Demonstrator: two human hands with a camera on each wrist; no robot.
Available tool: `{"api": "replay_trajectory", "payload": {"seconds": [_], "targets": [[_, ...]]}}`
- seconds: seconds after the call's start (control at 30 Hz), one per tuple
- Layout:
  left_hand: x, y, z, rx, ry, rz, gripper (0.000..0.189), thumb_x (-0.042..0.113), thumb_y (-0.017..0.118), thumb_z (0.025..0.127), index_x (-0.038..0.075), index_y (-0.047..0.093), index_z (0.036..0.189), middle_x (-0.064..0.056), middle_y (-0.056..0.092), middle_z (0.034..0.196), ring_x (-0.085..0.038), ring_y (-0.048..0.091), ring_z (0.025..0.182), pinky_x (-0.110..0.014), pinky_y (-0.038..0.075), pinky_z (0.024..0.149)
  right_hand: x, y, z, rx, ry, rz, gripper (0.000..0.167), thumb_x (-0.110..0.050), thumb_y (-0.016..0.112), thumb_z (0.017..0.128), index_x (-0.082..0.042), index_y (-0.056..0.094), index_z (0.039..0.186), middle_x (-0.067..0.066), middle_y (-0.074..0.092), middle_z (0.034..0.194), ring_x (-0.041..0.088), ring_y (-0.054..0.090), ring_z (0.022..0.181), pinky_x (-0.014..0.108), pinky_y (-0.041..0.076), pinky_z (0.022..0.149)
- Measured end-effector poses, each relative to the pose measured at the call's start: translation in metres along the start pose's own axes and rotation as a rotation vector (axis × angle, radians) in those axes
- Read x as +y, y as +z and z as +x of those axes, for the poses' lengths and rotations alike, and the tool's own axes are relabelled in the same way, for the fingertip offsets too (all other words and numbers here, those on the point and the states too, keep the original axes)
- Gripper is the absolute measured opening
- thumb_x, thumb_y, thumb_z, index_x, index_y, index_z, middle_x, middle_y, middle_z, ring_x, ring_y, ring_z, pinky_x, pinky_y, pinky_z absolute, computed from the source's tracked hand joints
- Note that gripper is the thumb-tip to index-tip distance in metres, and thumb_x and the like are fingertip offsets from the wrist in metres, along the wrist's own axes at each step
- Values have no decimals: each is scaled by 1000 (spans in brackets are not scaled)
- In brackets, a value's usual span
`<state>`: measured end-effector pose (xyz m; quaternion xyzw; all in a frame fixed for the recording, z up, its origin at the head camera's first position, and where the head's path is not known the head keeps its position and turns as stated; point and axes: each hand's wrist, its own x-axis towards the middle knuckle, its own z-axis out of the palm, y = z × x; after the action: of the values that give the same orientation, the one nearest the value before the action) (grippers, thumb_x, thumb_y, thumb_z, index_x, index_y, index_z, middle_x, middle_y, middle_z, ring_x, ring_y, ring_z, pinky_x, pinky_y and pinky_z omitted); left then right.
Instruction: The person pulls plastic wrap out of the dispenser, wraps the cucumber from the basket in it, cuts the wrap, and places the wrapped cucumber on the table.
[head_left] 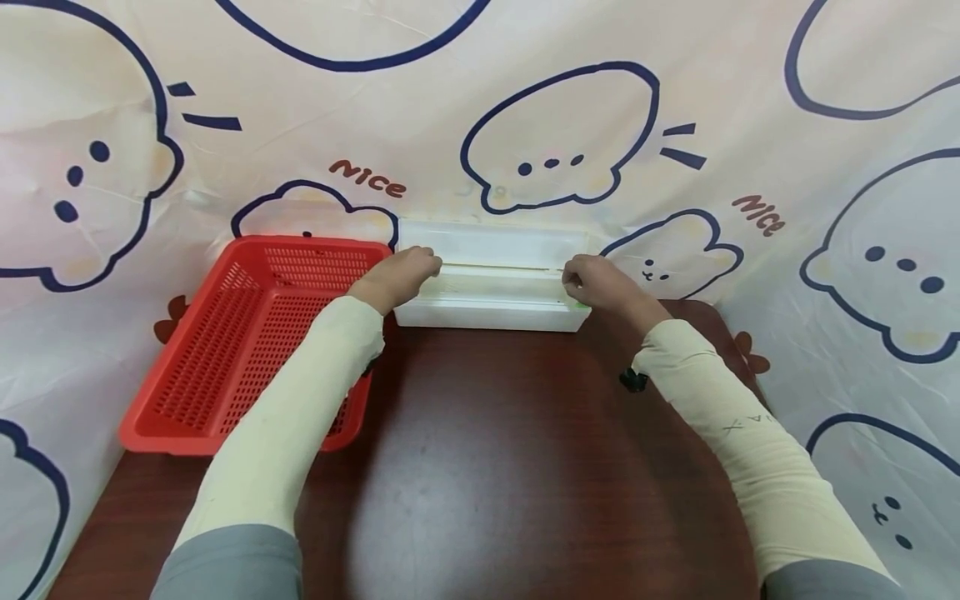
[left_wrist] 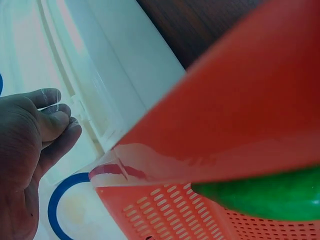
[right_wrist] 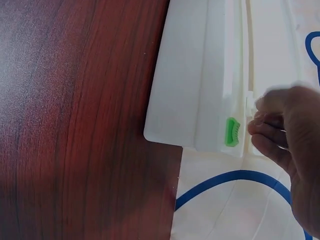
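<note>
A long white box [head_left: 491, 315], like a cling film dispenser, stands at the back of the table with its lid [head_left: 491, 243] raised. My left hand [head_left: 397, 279] is over the box's left end, thumb and fingertips pinched together. Thin bright streaks of what looks like clear film cross those fingertips in the left wrist view. Over the right end my right hand [head_left: 606, 285] makes a similar pinch; the film there is too faint to make out. Beside its fingertips, a small green slider [right_wrist: 232, 132] sits on the box's edge.
A red perforated basket [head_left: 247, 333] stands left of the box, under the left forearm. Inside it lies a smooth green thing [left_wrist: 265, 195], seen only partly. The dark wooden table [head_left: 487, 467] meets a printed cloth [head_left: 420, 133] behind and at both sides.
</note>
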<state>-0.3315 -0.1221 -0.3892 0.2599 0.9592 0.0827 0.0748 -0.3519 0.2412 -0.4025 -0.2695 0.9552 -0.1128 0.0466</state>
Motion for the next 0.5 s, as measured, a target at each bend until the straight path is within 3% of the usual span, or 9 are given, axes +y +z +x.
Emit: {"api": "replay_trajectory", "payload": {"seconds": [0.13,0.27,0.5], "targets": [[0,1,0,-4,17,14,40,-11,66,91,4,67,128,-18,67,127,-31,64,118,-43,53,105,-2,4,1,-17,8,8,6,-10,64,97,-4,65,95,10,63,93,23,55,83,39,49,76],[0,1,0,-12,40,27,38,-12,64,92,3,68,127,-18,67,125,-31,64,116,-43,53,104,-3,6,2,-4,-9,6,12,-11,74,93,-6,63,91,9,61,92,23,55,82,37,49,74],[-2,-1,-6,-30,32,40,26,-4,58,98,6,69,120,-14,70,118,-28,63,106,-41,53,98,-3,7,0,41,-127,-33,13,-1,75,90,1,69,101,10,66,100,23,63,88,38,55,78]]}}
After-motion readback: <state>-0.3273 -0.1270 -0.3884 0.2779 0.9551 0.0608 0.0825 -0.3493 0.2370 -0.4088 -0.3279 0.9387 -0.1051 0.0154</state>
